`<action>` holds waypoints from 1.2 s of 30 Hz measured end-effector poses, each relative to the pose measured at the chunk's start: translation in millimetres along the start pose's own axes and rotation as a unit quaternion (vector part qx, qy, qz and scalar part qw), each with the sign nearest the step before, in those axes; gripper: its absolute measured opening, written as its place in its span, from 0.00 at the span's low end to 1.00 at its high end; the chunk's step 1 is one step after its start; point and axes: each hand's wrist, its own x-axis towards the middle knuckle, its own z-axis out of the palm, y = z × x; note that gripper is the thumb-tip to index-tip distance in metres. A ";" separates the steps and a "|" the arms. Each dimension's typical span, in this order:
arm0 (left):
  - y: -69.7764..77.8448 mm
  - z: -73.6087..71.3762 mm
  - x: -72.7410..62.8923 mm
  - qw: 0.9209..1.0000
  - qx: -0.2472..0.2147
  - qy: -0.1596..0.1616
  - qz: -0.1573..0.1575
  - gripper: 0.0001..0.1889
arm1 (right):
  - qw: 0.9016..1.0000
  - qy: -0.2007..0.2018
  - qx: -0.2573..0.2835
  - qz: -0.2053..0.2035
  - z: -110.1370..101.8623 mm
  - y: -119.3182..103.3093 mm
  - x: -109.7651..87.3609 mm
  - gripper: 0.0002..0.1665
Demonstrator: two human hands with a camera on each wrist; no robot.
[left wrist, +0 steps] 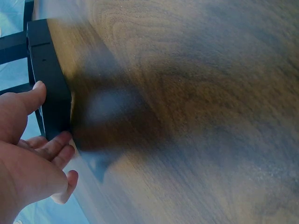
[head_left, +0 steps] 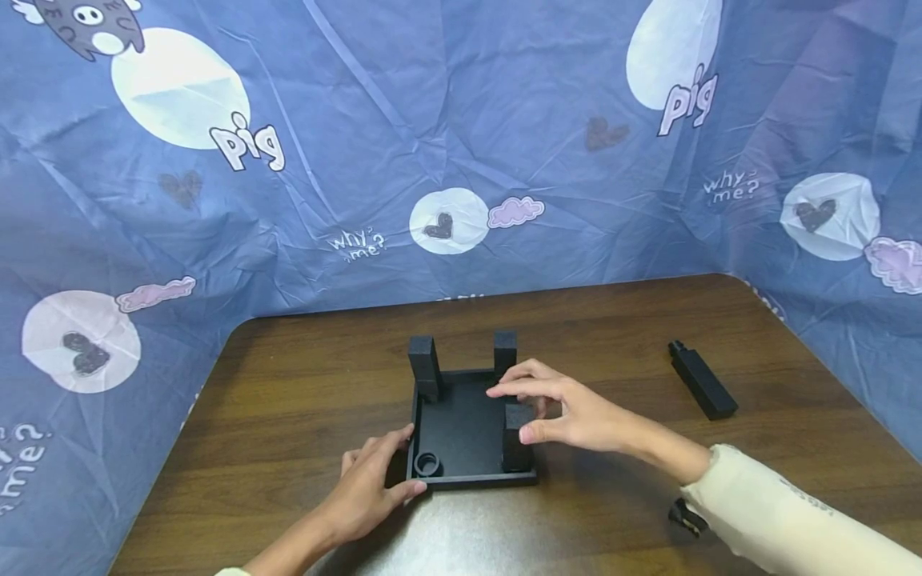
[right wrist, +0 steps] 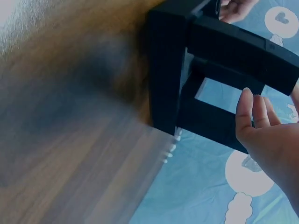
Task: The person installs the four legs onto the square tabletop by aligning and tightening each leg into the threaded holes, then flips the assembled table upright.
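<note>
A black square tabletop [head_left: 464,432] with a raised rim lies underside up on the wooden table. Three square black legs stand on it: one at the far left [head_left: 423,364], one at the far right [head_left: 506,352], one at the near right [head_left: 515,448]. A round socket [head_left: 427,465] shows in its near-left corner. My left hand [head_left: 370,484] grips that corner, thumb on the front edge, fingers along the left side. My right hand [head_left: 569,408] is beside the near-right leg, thumb at its top, the other fingers loosely extended behind it, as the right wrist view also shows.
A loose black leg [head_left: 702,382] with a threaded end lies on the table's right side. A small dark object [head_left: 687,518] shows beside the right sleeve [head_left: 785,508]. Behind the wooden table [head_left: 310,400] hangs a blue printed cloth [head_left: 461,144].
</note>
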 end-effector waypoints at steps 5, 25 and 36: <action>-0.4 0.1 0.0 1.000 0.000 0.001 0.000 0.37 | 1.000 -0.014 -0.007 -0.007 -4.5 -0.5 1.6 0.23; 1.1 -0.9 -0.2 1.000 -0.007 -0.006 -0.006 0.37 | 0.999 -0.033 -0.004 0.005 -5.4 -4.7 2.1 0.30; 1.0 -0.4 -0.2 1.000 -0.004 -0.001 -0.006 0.37 | 0.998 -0.063 -0.011 0.024 -8.2 -4.5 3.3 0.20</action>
